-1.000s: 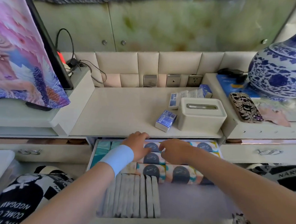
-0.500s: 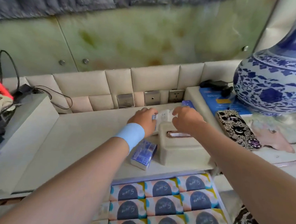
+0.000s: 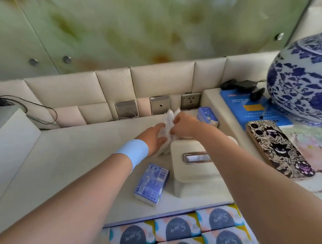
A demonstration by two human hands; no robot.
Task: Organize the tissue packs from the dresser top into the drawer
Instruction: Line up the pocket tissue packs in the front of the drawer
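Note:
Both my hands meet on a white tissue pack (image 3: 167, 122) standing behind the cream tissue box (image 3: 195, 161) on the dresser top (image 3: 76, 154). My left hand (image 3: 154, 138), with a light blue wristband, holds the pack's left side; my right hand (image 3: 182, 125) pinches its right side. A small blue tissue pack (image 3: 152, 184) lies near the dresser's front edge, left of the box. Another blue pack (image 3: 207, 116) stands at the back by the wall sockets. The open drawer (image 3: 188, 233) below holds rows of patterned tissue packs.
A large blue-and-white vase (image 3: 305, 84) stands on the raised right shelf, with a phone in a patterned case (image 3: 280, 148) and a blue booklet (image 3: 250, 108) beside it. A raised ledge (image 3: 10, 136) with cables sits at the left. Padded panels and sockets line the back.
My hands left the drawer, reached up to the back of the dresser top, and took hold of the white pack behind the tissue box. The camera moved closer.

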